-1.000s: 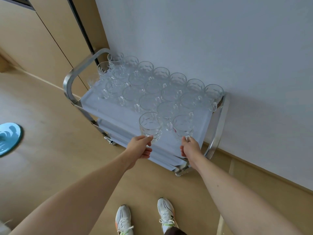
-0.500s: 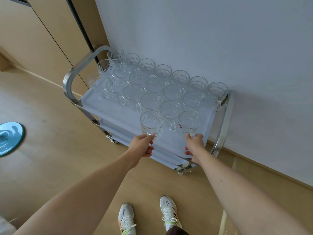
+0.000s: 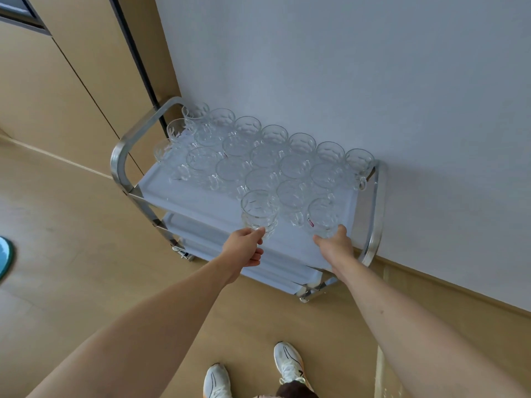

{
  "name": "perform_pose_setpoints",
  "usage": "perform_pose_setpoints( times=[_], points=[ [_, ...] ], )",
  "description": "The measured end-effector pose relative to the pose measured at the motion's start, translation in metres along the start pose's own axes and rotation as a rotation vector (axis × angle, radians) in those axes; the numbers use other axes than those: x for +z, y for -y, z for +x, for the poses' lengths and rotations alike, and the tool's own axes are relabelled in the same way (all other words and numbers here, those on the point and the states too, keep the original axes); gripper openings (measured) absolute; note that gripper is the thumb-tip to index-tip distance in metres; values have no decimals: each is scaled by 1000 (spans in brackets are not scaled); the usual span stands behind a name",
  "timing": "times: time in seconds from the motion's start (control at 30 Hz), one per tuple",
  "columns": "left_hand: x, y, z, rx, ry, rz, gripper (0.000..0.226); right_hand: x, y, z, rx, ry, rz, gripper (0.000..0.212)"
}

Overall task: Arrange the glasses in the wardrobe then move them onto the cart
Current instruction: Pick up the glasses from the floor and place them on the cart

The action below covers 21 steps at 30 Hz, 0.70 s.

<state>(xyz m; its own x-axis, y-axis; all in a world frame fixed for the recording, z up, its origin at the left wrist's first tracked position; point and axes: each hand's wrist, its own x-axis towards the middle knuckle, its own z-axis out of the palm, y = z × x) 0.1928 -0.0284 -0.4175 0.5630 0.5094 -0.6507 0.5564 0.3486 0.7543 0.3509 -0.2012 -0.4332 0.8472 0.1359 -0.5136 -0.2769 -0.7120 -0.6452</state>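
Against a pale grey wall [image 3: 359, 67] stands a metal cart [image 3: 120, 165] with curved chrome handles at both ends and pale tiered shelves. Its top shelf [image 3: 184, 199] carries many clear cut-glass cups, set in close diagonal rows [image 3: 273, 156] that run from the far left handle to the right one, mostly touching or just beside one another.

Nearest the person, two more glasses sit at the front of this group. The left hand [image 3: 244, 249] holds the left glass [image 3: 258, 211] by its lower part, thumb and fingers curled round the base; whether the glass rests on the shelf or is lifted just above it cannot be told. The right hand [image 3: 334, 242] grips the right glass [image 3: 321, 216] from its near side, fingers spread round its lower wall, and this glass appears to stand on the shelf beside its neighbours. A small red mark shows on its side.

Both bare forearms reach forward from the bottom of the view. Below them are two white trainers [image 3: 287, 366] on a tan wooden floor [image 3: 71, 254]. Tan wardrobe panels [image 3: 71, 81] fill the upper left, and a blue round object [image 3: 4, 257] lies at the left edge.
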Motion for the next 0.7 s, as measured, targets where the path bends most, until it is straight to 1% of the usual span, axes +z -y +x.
perform_pose_setpoints(
  times=[0.1, 0.17, 0.33, 0.53, 0.7],
  points=[
    [-19, -5, -7, 23, 7, 2, 37, 6, 14, -20, -11, -47, -58, 80],
    [-34, -8, -13, 37, 3, -1, 37, 14, 25, -34, -58, -50, -110, 81],
    [-73, -12, -20, 47, -22, -32, 39, 45, 57, -64, -262, -4, -205, 69],
    [-121, -12, -13, 32, -78, -96, 41, 92, 100, -79, -402, 67, -360, 63],
    [-157, -12, 11, -5, -147, -213, 48, 132, 142, -67, -511, 116, -411, 59]
  ],
)
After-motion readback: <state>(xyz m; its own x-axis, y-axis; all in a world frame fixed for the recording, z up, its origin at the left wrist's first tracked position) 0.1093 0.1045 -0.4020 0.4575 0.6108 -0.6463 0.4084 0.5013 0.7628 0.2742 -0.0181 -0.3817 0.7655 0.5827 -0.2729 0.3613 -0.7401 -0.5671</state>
